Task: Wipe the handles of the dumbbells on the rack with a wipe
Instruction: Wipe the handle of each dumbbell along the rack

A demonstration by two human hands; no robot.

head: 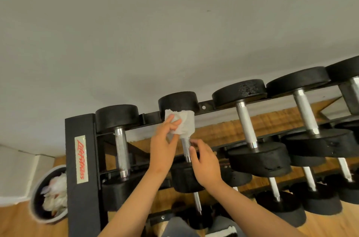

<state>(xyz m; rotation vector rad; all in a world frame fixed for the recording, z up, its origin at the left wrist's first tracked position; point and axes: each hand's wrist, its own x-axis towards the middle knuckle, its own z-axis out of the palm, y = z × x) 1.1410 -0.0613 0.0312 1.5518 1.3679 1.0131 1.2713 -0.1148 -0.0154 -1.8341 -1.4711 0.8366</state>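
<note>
Your left hand (165, 139) pinches the wipe (184, 122) round the upper handle (186, 147) of the second dumbbell (177, 103) on the rack (79, 139). Your right hand (206, 165) meets the handle lower down, and whether it grips is unclear.

the left hand (162, 140) pinches a white wipe (181, 122) draped over the upper handle (186, 146) of the second dumbbell on the black rack (80, 159); the right hand (206, 165) touches the handle lower down.
</note>
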